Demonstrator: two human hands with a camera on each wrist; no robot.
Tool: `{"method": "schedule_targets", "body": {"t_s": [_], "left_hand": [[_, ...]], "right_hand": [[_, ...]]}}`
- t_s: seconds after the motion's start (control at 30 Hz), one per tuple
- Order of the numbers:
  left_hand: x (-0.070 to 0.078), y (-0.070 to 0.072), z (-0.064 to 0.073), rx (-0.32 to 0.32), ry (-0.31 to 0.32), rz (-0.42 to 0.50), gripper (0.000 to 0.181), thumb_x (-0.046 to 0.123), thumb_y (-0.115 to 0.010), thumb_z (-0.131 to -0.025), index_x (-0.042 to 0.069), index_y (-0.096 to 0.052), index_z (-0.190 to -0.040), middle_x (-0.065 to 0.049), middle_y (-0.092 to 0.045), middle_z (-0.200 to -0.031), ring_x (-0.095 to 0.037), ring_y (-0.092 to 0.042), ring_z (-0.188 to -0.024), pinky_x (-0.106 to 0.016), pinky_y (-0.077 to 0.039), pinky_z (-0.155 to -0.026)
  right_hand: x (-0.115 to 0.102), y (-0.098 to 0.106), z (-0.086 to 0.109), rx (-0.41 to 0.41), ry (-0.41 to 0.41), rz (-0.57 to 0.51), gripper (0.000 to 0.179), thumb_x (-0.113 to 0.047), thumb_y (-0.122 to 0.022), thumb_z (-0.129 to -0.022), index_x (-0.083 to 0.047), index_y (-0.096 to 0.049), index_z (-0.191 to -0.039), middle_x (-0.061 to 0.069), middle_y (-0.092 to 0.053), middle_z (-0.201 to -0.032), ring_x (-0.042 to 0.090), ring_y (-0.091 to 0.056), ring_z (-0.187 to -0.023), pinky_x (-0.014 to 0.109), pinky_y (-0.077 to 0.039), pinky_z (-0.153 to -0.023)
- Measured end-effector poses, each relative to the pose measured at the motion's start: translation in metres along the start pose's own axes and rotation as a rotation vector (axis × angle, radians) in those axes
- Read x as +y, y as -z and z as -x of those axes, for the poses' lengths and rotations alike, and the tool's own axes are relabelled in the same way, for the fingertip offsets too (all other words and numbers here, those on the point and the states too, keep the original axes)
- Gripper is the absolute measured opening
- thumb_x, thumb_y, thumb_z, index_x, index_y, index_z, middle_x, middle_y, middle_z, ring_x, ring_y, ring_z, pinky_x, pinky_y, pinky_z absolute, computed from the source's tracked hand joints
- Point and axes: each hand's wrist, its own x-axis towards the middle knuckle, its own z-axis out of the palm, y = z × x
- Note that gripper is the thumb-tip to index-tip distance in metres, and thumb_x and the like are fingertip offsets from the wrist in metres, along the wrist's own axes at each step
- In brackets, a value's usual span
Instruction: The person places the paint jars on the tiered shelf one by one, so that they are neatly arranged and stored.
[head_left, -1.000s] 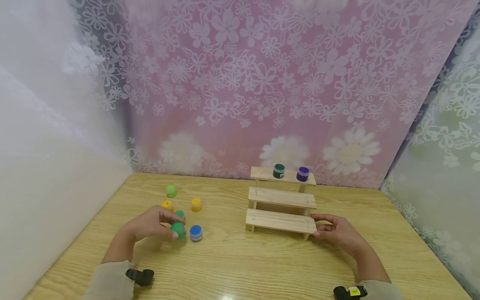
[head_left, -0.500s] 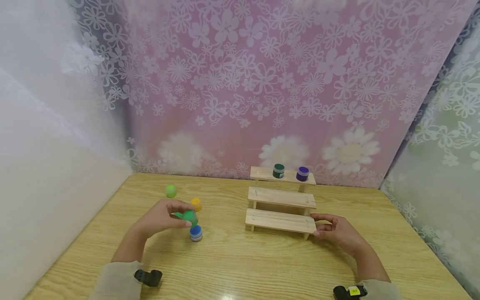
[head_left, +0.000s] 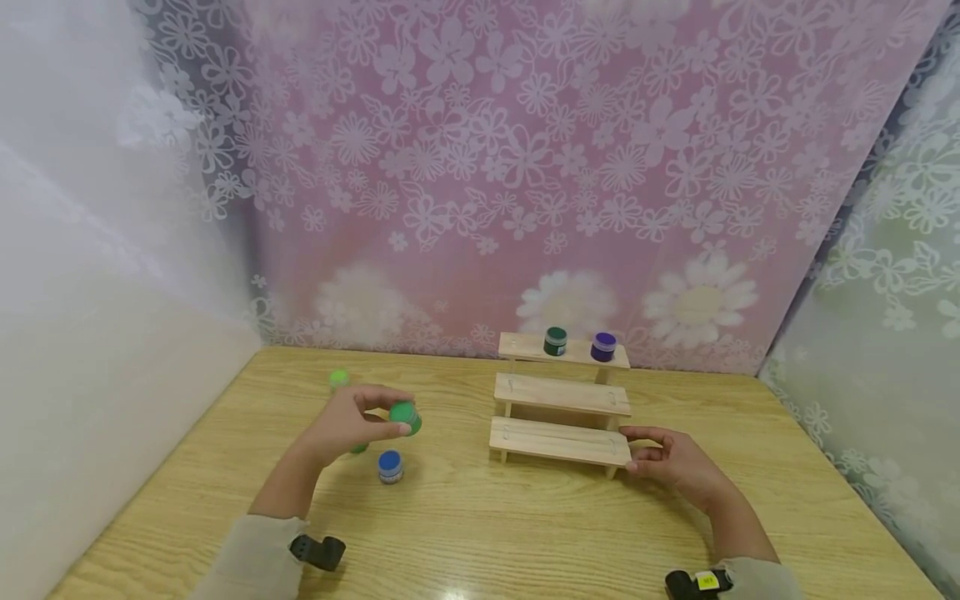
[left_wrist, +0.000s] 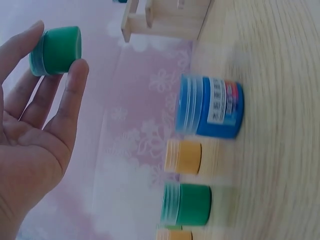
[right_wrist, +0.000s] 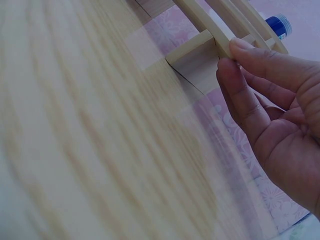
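Observation:
My left hand (head_left: 348, 425) holds a green paint jar (head_left: 406, 418) between thumb and fingers, lifted off the table. In the left wrist view this jar (left_wrist: 62, 50) lies tipped across the fingertips. A blue paint jar (head_left: 390, 467) stands on the table just below that hand. At the right, my right hand (head_left: 675, 467) pinches the right end of the lowest step of a three-step wooden stand (head_left: 558, 442). The right wrist view shows the thumb and a finger on the plank's end (right_wrist: 222, 47). The top step bears a dark green jar (head_left: 555, 341) and a purple jar (head_left: 603, 347).
A second green jar (left_wrist: 192, 204) and two yellow-orange jars, one (left_wrist: 185, 156) nearer the blue one, stand on the table, mostly hidden in the head view. A light green jar (head_left: 339, 380) stands behind the left hand. Flowered curtains border the table.
My left hand has picked up the green jar and carried it up and to the right, past the blue jar. The right hand has stayed at the stand.

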Motion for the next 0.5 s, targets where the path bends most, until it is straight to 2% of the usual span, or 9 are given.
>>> {"method": "schedule_targets", "body": {"t_s": [0.17, 0.33, 0.5], "left_hand": [[0.005, -0.011, -0.01, 0.055, 0.017, 0.007, 0.046, 0.023, -0.081, -0.082, 0.009, -0.068, -0.123, -0.009, -0.067, -0.109, -0.027, -0.065, -0.099, -0.036, -0.057, -0.08], [0.013, -0.021, -0.021, 0.111, 0.045, -0.017, 0.044, 0.027, -0.082, -0.081, 0.014, -0.069, -0.12, -0.007, -0.067, -0.107, -0.027, -0.062, -0.102, -0.035, -0.056, -0.081], [0.02, -0.03, -0.031, 0.141, 0.054, -0.027, 0.042, 0.027, -0.083, -0.08, 0.014, -0.07, -0.117, -0.005, -0.066, -0.106, -0.027, -0.061, -0.102, -0.035, -0.056, -0.081]], "right_hand": [[0.0, 0.0, 0.0, 0.005, -0.004, -0.002, 0.069, -0.012, -0.073, -0.089, 0.009, -0.038, -0.144, 0.015, -0.067, -0.099, 0.019, -0.067, -0.092, 0.032, -0.056, -0.081], [0.0, -0.001, 0.0, 0.01, -0.006, -0.009, 0.07, -0.011, -0.073, -0.089, 0.01, -0.037, -0.144, 0.015, -0.067, -0.1, 0.018, -0.067, -0.093, 0.032, -0.056, -0.081], [0.0, -0.001, 0.0, 0.006, -0.008, -0.015, 0.07, -0.011, -0.073, -0.089, 0.009, -0.037, -0.144, 0.015, -0.067, -0.099, 0.019, -0.066, -0.093, 0.032, -0.056, -0.081]]}}
